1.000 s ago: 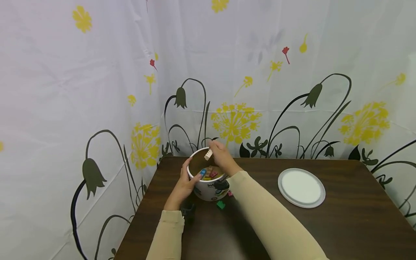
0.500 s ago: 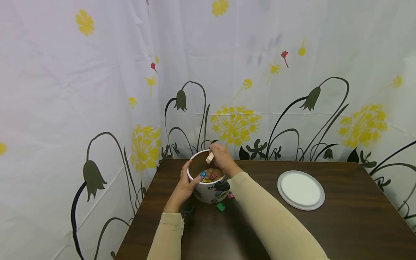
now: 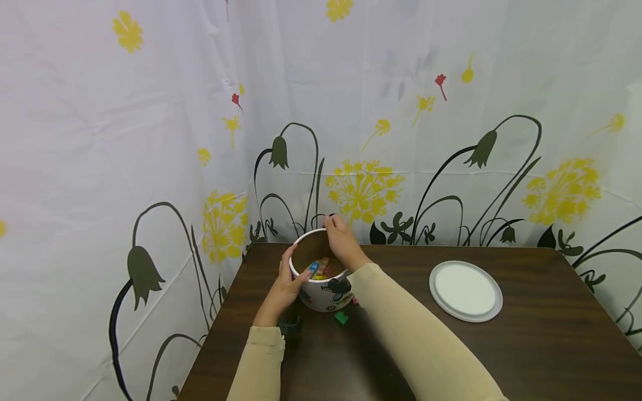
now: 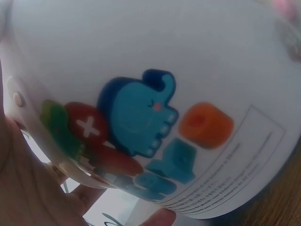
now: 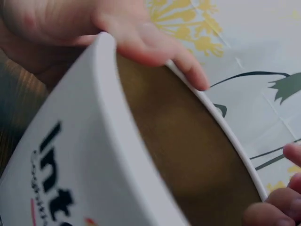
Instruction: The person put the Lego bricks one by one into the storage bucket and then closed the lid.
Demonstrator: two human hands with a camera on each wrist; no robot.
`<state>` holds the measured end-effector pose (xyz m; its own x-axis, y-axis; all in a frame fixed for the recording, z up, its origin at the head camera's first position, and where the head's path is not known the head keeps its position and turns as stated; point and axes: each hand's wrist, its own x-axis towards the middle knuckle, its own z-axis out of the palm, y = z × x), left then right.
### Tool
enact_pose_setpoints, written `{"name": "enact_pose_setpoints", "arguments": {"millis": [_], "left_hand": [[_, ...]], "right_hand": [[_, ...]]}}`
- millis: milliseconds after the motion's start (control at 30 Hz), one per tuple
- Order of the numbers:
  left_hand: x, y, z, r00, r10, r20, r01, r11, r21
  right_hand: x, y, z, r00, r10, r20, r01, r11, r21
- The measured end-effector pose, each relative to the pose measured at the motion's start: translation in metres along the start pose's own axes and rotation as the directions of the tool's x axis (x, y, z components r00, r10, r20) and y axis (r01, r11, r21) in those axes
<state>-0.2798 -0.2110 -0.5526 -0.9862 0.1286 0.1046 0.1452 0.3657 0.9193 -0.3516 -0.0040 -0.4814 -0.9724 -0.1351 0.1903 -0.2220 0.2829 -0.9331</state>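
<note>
My left hand [image 3: 285, 284] grips the left side of a white printed bucket [image 3: 321, 298], its thumb at the near rim and its fingers round the far side. Blue, brown, red and yellow toy bricks [image 3: 321, 269] lie inside; the blue one shows beside the left thumb. Over the bucket's right rim, my right hand [image 3: 345, 240] has its fingers curled around a cream toy brick, now hidden by the hand. In the right wrist view only some curled fingertips [image 5: 282, 202] of that hand show, low at the right. An elephant print [image 4: 136, 117] fills the left wrist view.
A green toy brick [image 3: 341, 318] lies on the dark wooden table [image 3: 551, 334] just before the bucket, and a pink toy brick [image 3: 355, 300] at its right foot. A round white lid [image 3: 465, 291] lies farther right. A flowered curtain [image 3: 421, 139] hangs behind the table.
My right hand has turned slightly and shifted a little up at the rim, so the cream toy brick that showed at its fingertips is out of sight. The left hand keeps its grip.
</note>
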Motion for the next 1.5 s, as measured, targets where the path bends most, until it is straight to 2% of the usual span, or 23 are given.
{"name": "enact_pose_setpoints", "arguments": {"millis": [100, 267, 367, 467, 567, 633, 667, 767, 867, 933, 1033, 1133, 1200, 1300, 1400, 1500], "left_hand": [[0.000, 0.000, 0.000, 1.000, 0.009, 0.002, -0.009, 1.000, -0.002], [0.001, 0.000, 0.001, 1.000, 0.002, 0.006, -0.002, 1.000, -0.008], [0.001, 0.001, 0.001, 1.000, -0.009, 0.007, 0.009, 1.000, -0.016], [0.001, 0.001, 0.001, 1.000, -0.013, 0.007, 0.013, 1.000, -0.009], [0.000, 0.000, 0.000, 1.000, -0.017, 0.009, 0.017, 1.000, -0.001], [0.001, 0.000, -0.001, 1.000, -0.024, 0.009, 0.024, 1.000, -0.002], [0.001, 0.000, -0.001, 1.000, -0.026, 0.008, 0.026, 1.000, -0.003], [0.002, 0.000, -0.001, 0.999, -0.028, 0.017, 0.028, 1.000, 0.004], [0.003, -0.002, -0.001, 0.999, -0.025, 0.022, 0.025, 1.000, 0.006], [0.003, -0.002, -0.001, 1.000, -0.026, 0.017, 0.026, 1.000, 0.009], [0.002, -0.002, -0.001, 1.000, -0.024, -0.001, 0.024, 1.000, 0.021], [0.000, -0.002, -0.002, 1.000, -0.023, -0.003, 0.023, 0.999, 0.042], [-0.002, -0.002, -0.003, 1.000, -0.030, -0.002, 0.030, 0.998, 0.049], [-0.002, 0.000, -0.001, 0.999, -0.038, -0.007, 0.038, 0.998, 0.053], [-0.001, 0.000, -0.001, 0.999, -0.039, -0.019, 0.040, 0.998, 0.051], [0.001, -0.001, 0.000, 0.999, -0.036, -0.015, 0.036, 0.998, 0.055]], "right_hand": [[0.000, 0.003, 0.002, 1.000, -0.016, -0.017, 0.016, 1.000, -0.027], [-0.001, 0.004, 0.001, 1.000, -0.022, -0.017, 0.022, 0.999, 0.028], [-0.003, 0.004, 0.001, 0.998, -0.056, -0.007, 0.056, 0.998, 0.022], [-0.006, 0.004, 0.003, 0.992, -0.123, -0.003, 0.123, 0.991, -0.047], [-0.012, 0.004, 0.006, 0.980, -0.198, -0.028, 0.192, 0.969, -0.153], [-0.016, 0.004, 0.008, 0.967, -0.252, -0.046, 0.235, 0.943, -0.237], [-0.017, 0.004, 0.009, 0.955, -0.293, -0.040, 0.269, 0.918, -0.291], [-0.023, 0.004, 0.012, 0.924, -0.382, 0.026, 0.350, 0.816, -0.460], [-0.030, 0.004, 0.013, 0.893, -0.441, 0.093, 0.410, 0.710, -0.573], [-0.036, 0.006, 0.013, 0.885, -0.457, 0.089, 0.413, 0.681, -0.605], [-0.045, 0.013, 0.012, 0.868, -0.494, 0.060, 0.417, 0.658, -0.627], [-0.056, 0.022, 0.004, 0.860, -0.498, 0.111, 0.447, 0.631, -0.634], [-0.063, 0.027, -0.003, 0.869, -0.462, 0.175, 0.466, 0.648, -0.602], [-0.071, 0.036, -0.020, 0.893, -0.386, 0.232, 0.449, 0.726, -0.521], [-0.082, 0.043, -0.032, 0.915, -0.366, 0.169, 0.402, 0.819, -0.409], [-0.096, 0.052, -0.045, 0.927, -0.371, 0.060, 0.371, 0.877, -0.304]]}}
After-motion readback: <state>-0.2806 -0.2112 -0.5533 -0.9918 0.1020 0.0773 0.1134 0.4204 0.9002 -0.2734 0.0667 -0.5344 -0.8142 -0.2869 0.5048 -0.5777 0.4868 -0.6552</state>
